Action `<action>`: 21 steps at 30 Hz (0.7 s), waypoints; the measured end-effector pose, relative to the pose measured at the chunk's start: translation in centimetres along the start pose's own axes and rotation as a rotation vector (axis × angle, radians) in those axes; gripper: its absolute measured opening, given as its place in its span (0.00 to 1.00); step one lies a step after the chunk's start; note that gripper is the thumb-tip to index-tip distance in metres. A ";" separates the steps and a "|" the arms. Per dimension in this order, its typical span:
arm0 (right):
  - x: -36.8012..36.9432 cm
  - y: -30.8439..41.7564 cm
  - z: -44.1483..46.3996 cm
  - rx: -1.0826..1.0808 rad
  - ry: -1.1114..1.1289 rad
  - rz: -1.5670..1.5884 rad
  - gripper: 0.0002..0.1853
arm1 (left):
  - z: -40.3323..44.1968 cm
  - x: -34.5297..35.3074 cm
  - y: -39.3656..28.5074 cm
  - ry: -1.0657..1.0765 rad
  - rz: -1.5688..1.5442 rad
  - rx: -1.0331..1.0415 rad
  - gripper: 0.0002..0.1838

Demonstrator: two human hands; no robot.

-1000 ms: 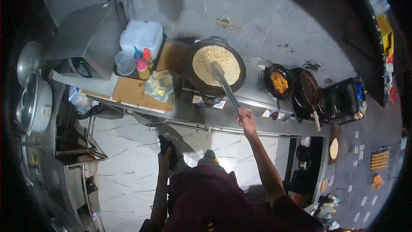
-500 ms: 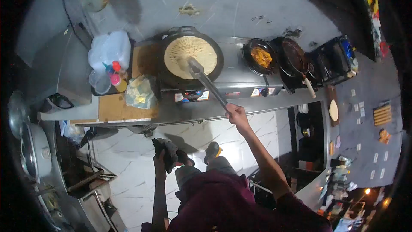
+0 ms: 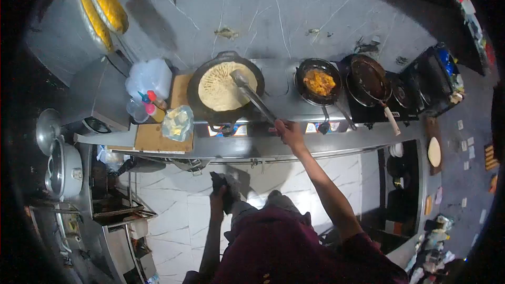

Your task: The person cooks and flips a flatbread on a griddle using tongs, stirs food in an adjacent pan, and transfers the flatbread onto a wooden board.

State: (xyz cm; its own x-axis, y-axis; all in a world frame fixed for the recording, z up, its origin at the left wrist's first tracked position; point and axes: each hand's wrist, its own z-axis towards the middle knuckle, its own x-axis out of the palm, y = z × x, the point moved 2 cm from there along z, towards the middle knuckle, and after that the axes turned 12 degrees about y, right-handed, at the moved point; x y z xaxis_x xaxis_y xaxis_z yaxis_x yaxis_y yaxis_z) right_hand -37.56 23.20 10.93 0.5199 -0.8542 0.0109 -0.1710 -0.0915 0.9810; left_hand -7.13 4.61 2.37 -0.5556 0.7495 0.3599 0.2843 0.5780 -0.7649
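My right hand (image 3: pixel 289 133) is closed around the end of metal tongs (image 3: pixel 258 102), whose tips rest on or just above the right part of a round flatbread (image 3: pixel 221 87). The bread lies on a dark round griddle (image 3: pixel 194 89), its surface dotted with small dents on the left. My left hand (image 3: pixel 218 199) hangs low over the floor, wrapped round a dark cloth (image 3: pixel 227 192). To the right of the griddle, a black pan (image 3: pixel 302 92) holds orange food (image 3: pixel 319 82).
A dark pan (image 3: pixel 371 76) sits further right on the stove. Squeeze bottles (image 3: pixel 154 111), a plastic container (image 3: pixel 150 79) and a plastic bag (image 3: pixel 178 123) stand left of the griddle. A white cooker (image 3: pixel 66 171) is at far left.
The tong tips have moved from the middle of the bread toward its upper right. The camera view has shifted. Both hands keep their hold.
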 end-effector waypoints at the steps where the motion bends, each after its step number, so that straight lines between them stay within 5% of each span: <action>1: -0.4 0.1 0.3 -0.010 0.001 0.070 0.21 | -0.3 1.4 0.7 -0.008 -0.005 -0.013 0.21; 5: -3.3 0.3 1.4 0.077 0.089 -0.232 0.22 | -0.4 5.2 4.5 0.046 -0.063 -0.070 0.23; 8: -3.3 0.8 1.3 0.155 0.049 -0.021 0.23 | 1.0 6.0 7.1 0.047 -0.125 0.005 0.24; 13: -2.8 -5.0 3.7 -0.123 0.013 -0.132 0.23 | -2.0 10.0 1.3 0.068 -0.137 0.002 0.24; 16: -2.5 -1.8 1.7 0.015 0.157 0.050 0.22 | -1.1 9.6 0.2 0.061 -0.033 0.012 0.23; 21: 0.1 -2.7 0.6 -0.022 0.077 -0.236 0.19 | 3.2 5.6 -0.2 0.149 0.209 -0.091 0.23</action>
State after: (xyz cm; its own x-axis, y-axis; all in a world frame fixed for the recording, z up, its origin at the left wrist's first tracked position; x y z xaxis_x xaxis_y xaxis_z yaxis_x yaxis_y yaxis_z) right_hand -37.52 23.04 8.12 0.6059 -0.7687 -0.2048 -0.0193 -0.2715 0.9622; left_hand -12.81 7.73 2.81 -0.3583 0.8910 0.2789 0.4532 0.4272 -0.7824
